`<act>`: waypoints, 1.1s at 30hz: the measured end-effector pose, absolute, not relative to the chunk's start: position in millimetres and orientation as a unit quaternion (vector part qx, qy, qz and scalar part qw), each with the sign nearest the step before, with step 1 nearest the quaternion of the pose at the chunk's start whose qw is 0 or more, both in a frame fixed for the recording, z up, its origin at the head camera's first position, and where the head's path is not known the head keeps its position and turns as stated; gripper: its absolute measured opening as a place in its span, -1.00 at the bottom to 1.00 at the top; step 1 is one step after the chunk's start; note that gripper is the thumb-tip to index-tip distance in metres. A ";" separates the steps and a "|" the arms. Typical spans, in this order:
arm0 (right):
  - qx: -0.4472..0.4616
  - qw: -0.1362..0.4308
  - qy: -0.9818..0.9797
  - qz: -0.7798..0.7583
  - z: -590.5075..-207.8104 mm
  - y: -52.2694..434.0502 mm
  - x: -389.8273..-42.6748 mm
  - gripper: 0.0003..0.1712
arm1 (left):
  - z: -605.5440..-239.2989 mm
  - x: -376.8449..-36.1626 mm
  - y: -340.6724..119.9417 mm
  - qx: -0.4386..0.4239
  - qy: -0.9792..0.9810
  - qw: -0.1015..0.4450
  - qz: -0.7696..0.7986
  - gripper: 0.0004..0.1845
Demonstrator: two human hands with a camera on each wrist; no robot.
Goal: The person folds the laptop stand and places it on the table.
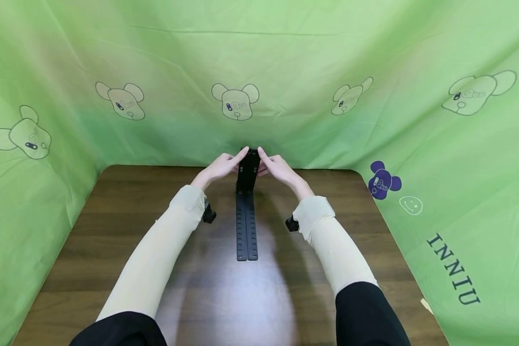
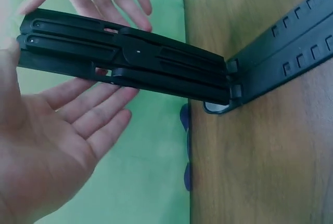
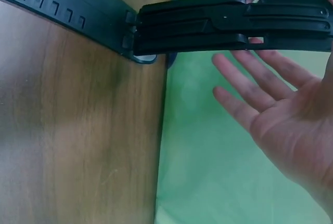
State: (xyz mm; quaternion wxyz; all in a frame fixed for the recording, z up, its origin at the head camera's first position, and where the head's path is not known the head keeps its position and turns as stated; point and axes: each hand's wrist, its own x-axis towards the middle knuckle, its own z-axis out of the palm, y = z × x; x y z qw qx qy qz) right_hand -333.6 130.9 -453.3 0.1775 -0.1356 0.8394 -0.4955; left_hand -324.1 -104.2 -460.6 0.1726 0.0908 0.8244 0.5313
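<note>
So, both hands up at the far edge of the table (image 1: 112, 269), w/ a black folding stand (image 1: 246, 226) between them. Stand's long slotted base lies flat on the wood, running straight away from the person; its hinged upper section (image 1: 248, 170) is raised upright at the far end, near the green backdrop (image 1: 285, 57). Left hand (image 1: 221, 166) flanks that raised part on its left, right hand (image 1: 277, 167) on its right. Fingers straight & spread on both, palms facing in; fingertips touch or nearly touch the top of the raised section, can't tell which. No clamped grip, nothing pinched. Wrist views show the same: open palms either side of the folded black arms, hinge just past the table edge. Beige sleeves, black wrist-mounted cams under each forearm. Backdrop has bear prints & "INNIU" lettering on the right.
</note>
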 end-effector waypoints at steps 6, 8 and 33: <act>-0.157 0.170 0.863 -0.450 -461.4 138.7 -328.7 -0.16 | -461.7 -308.0 -108.4 0.111 0.854 0.161 0.481 -0.22; -0.164 0.162 0.872 -0.433 -466.4 141.5 -327.3 -0.25 | -466.4 -305.1 -110.1 0.119 0.857 0.159 0.476 -0.28; -0.090 0.238 0.775 -0.578 -517.0 148.3 -326.2 -0.36 | -503.5 -302.2 -117.8 0.040 0.810 0.202 0.550 -0.29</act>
